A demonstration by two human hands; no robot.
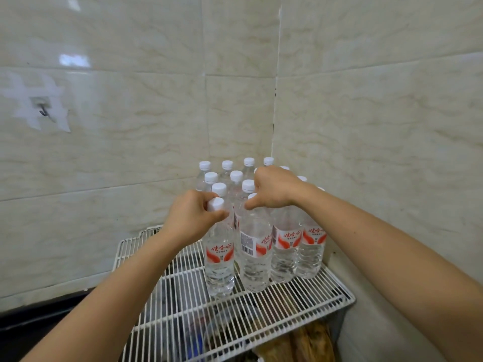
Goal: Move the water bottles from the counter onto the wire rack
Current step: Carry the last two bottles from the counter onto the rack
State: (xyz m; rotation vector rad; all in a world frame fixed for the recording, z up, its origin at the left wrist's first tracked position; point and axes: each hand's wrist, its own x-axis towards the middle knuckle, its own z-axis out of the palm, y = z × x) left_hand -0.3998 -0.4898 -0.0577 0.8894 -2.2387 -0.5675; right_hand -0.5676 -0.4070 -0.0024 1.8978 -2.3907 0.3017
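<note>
Several clear water bottles with white caps and red-and-white labels stand upright in rows on a white wire rack [261, 307], packed into the wall corner. My left hand [192, 218] grips the neck and cap of the front-left bottle [219, 259], which stands on the rack. Just to its right, my right hand [277, 188] pinches the top of the neighbouring front bottle [255, 259] with fingertips closed around its cap. Two more labelled bottles [286, 246] stand to the right in the front row.
Beige marble-look tiled walls [366, 126] meet in a corner right behind the bottles. A hook on tape [43, 111] sticks to the left wall. A dark counter edge [39, 317] lies at lower left. Bags and clutter show beneath the rack wires.
</note>
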